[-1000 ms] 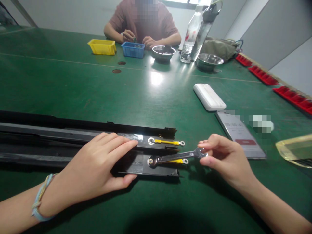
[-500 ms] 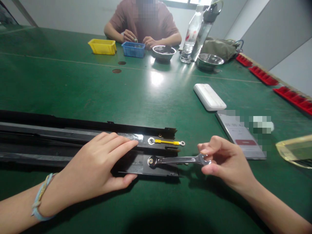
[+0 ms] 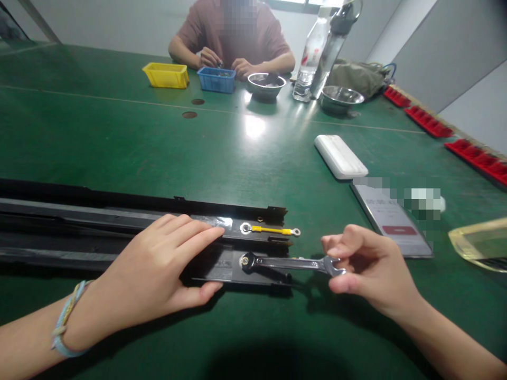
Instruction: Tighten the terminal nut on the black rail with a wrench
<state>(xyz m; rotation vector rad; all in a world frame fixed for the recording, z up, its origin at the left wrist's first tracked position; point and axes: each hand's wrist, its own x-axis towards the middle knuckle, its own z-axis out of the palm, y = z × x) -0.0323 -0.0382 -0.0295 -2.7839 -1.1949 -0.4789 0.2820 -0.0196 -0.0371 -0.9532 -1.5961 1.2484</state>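
The wrench (image 3: 293, 263) is pinched at its forked end by the right hand (image 3: 368, 264) and pointed lengthwise toward nine o'clock, its ring fitted around a fastener (image 3: 245, 261) on the near-side black channel (image 3: 253, 277). Closer by, at nine o'clock from the fastener, the left hand (image 3: 162, 266) is laid spread across the channel.

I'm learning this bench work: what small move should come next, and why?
Probably have the right hand turn the wrench slightly: its ring end surrounds the fastener, and the left hand rests on the black rails, likely steadying them.
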